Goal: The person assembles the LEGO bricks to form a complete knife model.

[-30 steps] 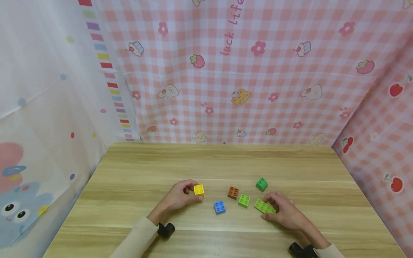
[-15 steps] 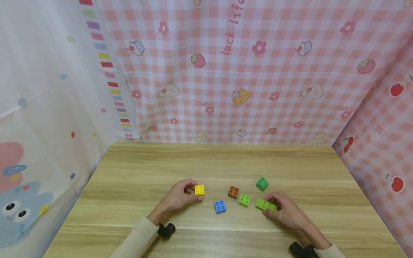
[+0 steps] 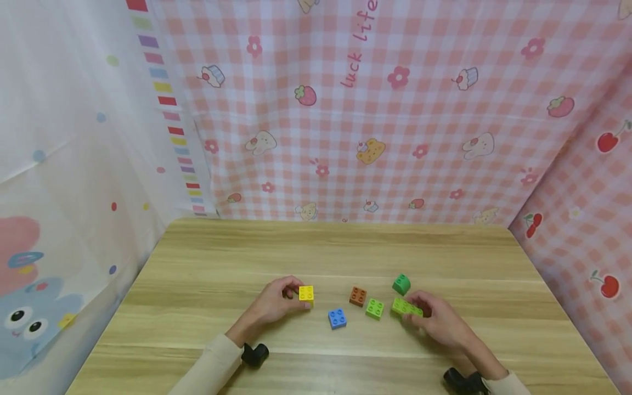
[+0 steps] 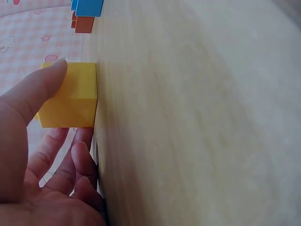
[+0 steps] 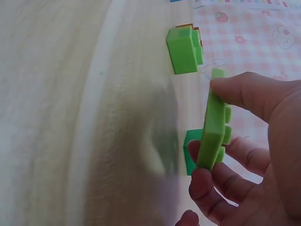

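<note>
My left hand (image 3: 278, 300) pinches a yellow building block (image 3: 306, 294) with studs on top. In the left wrist view the thumb lies on the near side of the yellow block (image 4: 75, 96), which stands on the table. On the right, my right hand (image 3: 441, 320) holds a long, flat light green building block (image 3: 406, 308) between thumb and fingers. The right wrist view shows this light green block (image 5: 214, 127) tilted and raised off the table, its studs facing away from the tabletop.
Between the hands lie a blue block (image 3: 337, 318), a brown block (image 3: 357, 296) and a small light green block (image 3: 374, 309). A dark green block with a curved side (image 3: 401, 283) sits behind the right hand. The wooden table (image 3: 276, 247) ends at a checked pink curtain (image 3: 336, 120).
The right hand has lifted the long light green block off the table, moving it slightly. The left hand stays on the yellow block, and the other blocks keep their places.
</note>
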{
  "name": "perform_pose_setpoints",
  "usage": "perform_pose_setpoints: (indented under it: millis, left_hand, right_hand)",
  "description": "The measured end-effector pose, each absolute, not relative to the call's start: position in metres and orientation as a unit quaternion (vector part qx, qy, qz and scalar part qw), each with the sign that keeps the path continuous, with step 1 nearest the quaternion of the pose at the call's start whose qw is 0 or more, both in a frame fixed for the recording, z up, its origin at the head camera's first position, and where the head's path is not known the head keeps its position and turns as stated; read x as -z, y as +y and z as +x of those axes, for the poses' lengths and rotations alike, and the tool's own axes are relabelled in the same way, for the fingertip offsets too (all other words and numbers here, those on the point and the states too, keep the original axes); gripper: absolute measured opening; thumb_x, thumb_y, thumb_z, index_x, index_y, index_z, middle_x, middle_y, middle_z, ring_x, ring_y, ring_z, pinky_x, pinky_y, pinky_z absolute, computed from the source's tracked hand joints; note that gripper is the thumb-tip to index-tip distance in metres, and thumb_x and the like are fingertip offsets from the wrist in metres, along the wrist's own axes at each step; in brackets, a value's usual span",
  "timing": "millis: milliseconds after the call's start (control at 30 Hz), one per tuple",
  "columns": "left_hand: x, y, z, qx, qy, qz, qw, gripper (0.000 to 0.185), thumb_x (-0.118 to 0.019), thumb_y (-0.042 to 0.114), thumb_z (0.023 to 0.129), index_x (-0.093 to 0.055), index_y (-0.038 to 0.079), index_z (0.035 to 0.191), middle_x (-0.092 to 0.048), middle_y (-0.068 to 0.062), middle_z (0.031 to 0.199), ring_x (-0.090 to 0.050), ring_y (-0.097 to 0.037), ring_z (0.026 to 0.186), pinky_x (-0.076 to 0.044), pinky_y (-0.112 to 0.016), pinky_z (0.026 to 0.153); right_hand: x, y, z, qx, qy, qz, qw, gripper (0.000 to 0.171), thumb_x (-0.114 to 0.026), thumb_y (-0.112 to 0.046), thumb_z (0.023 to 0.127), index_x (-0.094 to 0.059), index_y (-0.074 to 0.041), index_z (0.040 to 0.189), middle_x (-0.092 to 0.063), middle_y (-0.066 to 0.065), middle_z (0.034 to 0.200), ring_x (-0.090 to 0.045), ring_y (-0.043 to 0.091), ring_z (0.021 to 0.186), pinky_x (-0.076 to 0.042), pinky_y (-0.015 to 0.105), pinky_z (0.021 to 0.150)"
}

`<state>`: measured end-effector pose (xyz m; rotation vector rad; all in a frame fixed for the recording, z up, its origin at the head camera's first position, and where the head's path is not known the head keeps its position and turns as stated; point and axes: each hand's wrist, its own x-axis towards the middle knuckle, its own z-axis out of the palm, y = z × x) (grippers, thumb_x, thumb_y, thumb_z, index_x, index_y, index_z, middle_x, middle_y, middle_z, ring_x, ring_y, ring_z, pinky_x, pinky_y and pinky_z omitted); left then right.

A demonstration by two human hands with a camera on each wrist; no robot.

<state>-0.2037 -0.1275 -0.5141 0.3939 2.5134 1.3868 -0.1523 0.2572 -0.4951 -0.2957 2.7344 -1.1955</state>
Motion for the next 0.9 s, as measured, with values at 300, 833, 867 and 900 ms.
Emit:
perform_pose_setpoints:
  millis: [300,833,867,900]
  left_hand:
    - [0.514,-0.127,-0.203,-0.482,0.857,0.135,0.122,0.031,-0.08,0.033,0.072,-0.064,0.026,0.097,-0.058,0.003,0.091,-0.048,-0.016,0.079,-0.039,-0.028,0.068]
    - [0.514,-0.126,-0.204,-0.485,0.855,0.13,0.129,0.033,-0.081,0.029,0.072,-0.063,0.022,0.099,-0.057,0.0,0.09,-0.047,-0.017,0.078,-0.038,-0.029,0.068]
    - [0.514,-0.126,-0.205,-0.485,0.855,0.13,0.131,0.034,-0.081,0.029,0.072,-0.063,0.022,0.099,-0.057,-0.001,0.09,-0.047,-0.017,0.078,-0.038,-0.029,0.068]
    - [0.514,-0.126,-0.205,-0.485,0.855,0.13,0.134,0.034,-0.081,0.029,0.072,-0.063,0.022,0.099,-0.056,0.0,0.09,-0.047,-0.017,0.079,-0.037,-0.029,0.069]
  right_hand:
    - [0.482,0.252,-0.157,0.399,0.909,-0.119,0.024,0.034,-0.07,-0.032,0.082,-0.062,-0.015,0.11,-0.06,-0.004,0.094,-0.051,0.013,0.078,-0.044,0.024,0.067]
    - [0.459,0.215,-0.175,0.428,0.889,-0.163,-0.014,0.033,-0.073,-0.022,0.082,-0.063,-0.018,0.113,-0.058,-0.003,0.094,-0.048,0.018,0.077,-0.041,0.024,0.064]
    - [0.457,0.212,-0.175,0.436,0.885,-0.165,-0.008,0.033,-0.073,-0.023,0.082,-0.063,-0.019,0.113,-0.058,-0.002,0.095,-0.047,0.019,0.078,-0.04,0.024,0.064]
    - [0.456,0.208,-0.176,0.443,0.881,-0.167,-0.004,0.033,-0.073,-0.023,0.081,-0.063,-0.019,0.113,-0.057,-0.001,0.095,-0.047,0.019,0.078,-0.04,0.025,0.065]
